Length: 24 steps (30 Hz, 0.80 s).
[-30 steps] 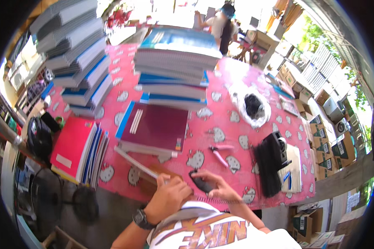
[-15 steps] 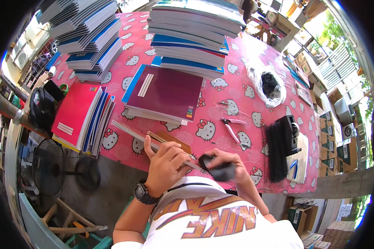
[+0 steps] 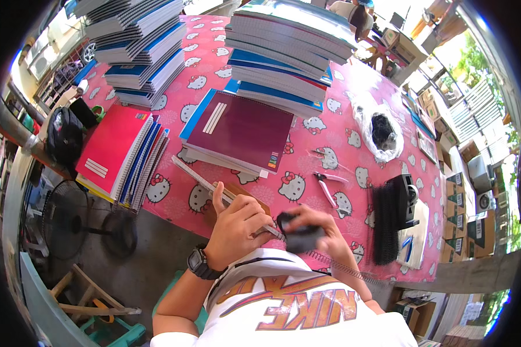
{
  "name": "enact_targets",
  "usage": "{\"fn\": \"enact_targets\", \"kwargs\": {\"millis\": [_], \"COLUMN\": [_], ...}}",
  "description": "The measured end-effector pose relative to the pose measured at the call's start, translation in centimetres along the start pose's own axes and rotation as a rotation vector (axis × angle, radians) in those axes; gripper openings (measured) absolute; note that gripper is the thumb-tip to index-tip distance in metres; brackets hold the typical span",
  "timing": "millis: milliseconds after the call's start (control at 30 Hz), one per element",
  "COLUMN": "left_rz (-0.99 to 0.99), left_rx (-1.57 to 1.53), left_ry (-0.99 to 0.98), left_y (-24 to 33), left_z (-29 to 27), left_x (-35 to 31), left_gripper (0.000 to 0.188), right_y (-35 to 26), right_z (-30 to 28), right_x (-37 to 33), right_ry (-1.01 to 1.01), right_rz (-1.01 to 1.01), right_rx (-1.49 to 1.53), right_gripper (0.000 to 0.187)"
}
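My left hand [image 3: 237, 228] is closed around a thin book or sheaf of pages [image 3: 194, 174], held edge-up near the table's front edge. A brown flat piece [image 3: 250, 195] lies beside it. My right hand [image 3: 328, 226] grips a dark, motion-blurred object [image 3: 302, 238] against the near end of that edge; its exact kind I cannot make out. From there a dark spiral binding coil [image 3: 340, 267] trails to the right across my forearm. Pink-handled pliers [image 3: 331, 188] lie just beyond my right hand.
Tall notebook stacks [image 3: 289, 40] rise at the back, with a purple notebook [image 3: 240, 132] in front. A red notebook [image 3: 114, 151] tops a pile at left. Several black coils [image 3: 386, 234] sit by a black tape dispenser [image 3: 405, 196]. A plastic bag [image 3: 382, 130] holds dark material.
The whole view has shifted slightly, with the table's things moving right. My right hand still works at the book's near end, and the trailing coil shows more plainly.
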<state>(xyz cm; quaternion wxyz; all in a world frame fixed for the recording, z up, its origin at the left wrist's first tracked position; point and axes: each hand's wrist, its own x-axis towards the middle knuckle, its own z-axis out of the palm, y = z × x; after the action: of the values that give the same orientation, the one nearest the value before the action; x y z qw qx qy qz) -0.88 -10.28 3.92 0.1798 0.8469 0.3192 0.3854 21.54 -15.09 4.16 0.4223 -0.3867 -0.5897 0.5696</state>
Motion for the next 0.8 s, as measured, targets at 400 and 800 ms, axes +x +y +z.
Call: {"fn": "enact_targets", "kwargs": {"millis": [400, 800], "left_rz": [-0.084, -0.093], "left_rx": [0.056, 0.135], "left_ry": [0.09, 0.113], "left_y": [-0.3, -0.9], "left_z": [-1.1, -2.0], "left_x": [0.3, 0.2], "left_gripper": [0.03, 0.036], "right_y": [-0.4, -0.6], "right_z": [-1.1, -1.7], "right_x": [1.3, 5.1], "right_ry": [0.042, 0.046], "right_rz": [-0.036, 0.101], "right_rx": [0.066, -0.751], "right_gripper": [0.069, 0.066]}}
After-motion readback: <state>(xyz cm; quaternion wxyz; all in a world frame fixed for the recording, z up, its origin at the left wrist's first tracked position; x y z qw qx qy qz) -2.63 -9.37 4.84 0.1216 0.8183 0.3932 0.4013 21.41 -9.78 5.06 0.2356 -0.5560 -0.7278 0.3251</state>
